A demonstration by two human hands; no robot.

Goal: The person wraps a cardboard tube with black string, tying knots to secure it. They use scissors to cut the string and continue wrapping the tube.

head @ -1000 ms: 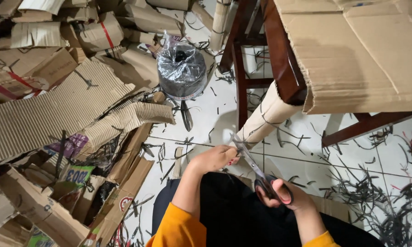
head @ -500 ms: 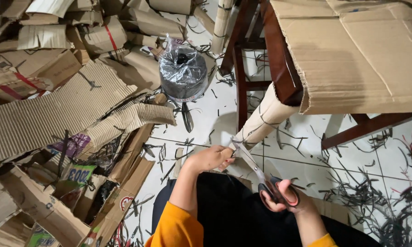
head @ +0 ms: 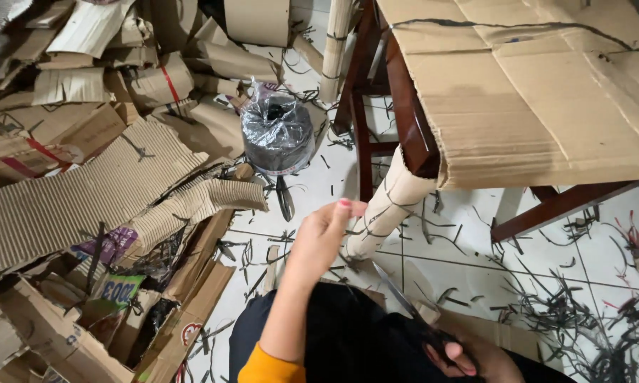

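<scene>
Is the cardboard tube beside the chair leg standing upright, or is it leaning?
Leaning. The cardboard tube slants from the tiled floor up to the wooden chair seat, beside the left hand.

Left hand (head: 324, 230) is up and forward, forearm rising bare from an orange sleeve at the bottom edge, fingers drawn together and curled, thumb tip on top. Right hand (head: 468, 357) sits low near the bottom edge, close to the lap, fingers curled tight in a closed grip, knuckles facing up.

Dark-handled scissors (head: 412, 312), blades pointing up-left, beside rolled corrugated cardboard tube (head: 390, 206), leaning upright.
</scene>
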